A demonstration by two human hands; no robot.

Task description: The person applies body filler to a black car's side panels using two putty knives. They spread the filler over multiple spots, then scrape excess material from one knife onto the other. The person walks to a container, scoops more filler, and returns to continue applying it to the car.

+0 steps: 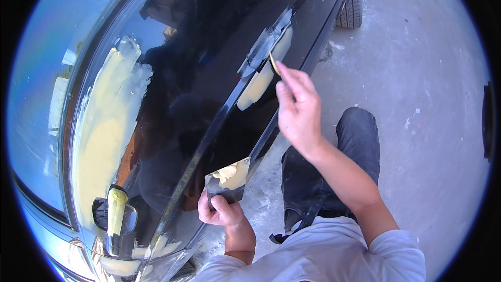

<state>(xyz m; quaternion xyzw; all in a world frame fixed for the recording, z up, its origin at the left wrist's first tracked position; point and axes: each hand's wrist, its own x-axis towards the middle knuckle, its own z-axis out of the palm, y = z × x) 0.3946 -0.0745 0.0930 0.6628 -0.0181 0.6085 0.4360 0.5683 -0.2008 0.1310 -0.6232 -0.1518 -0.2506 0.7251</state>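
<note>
Currently, your right hand (300, 108) grips a thin, dark-edged spreader (274, 66) between thumb and fingers, its blade at a cream filler patch (255, 90) along the moulding of the black car door (209, 73). You cannot tell from this angle whether the blade presses on the panel or sits just off it. A second filler patch (282, 45) lies just past the blade, with a greyish smear (265, 47) beside it on the other side of the moulding.

Lower down, your left hand (222, 213) pinches a dark, flat mixing plate (225, 193) by its near edge, thumb on top. A soft mound of cream putty (228, 174) sits on the plate's far part, close to the door's side.

To your left, a broad cream filler coat (104, 130) runs along the door below the window, ending near a door handle (116, 211) with a yellowish covering. A rusty brown strip (127, 162) borders that coat. Beyond the door, a tyre (353, 5) rests on the grey concrete floor (417, 89).
</note>
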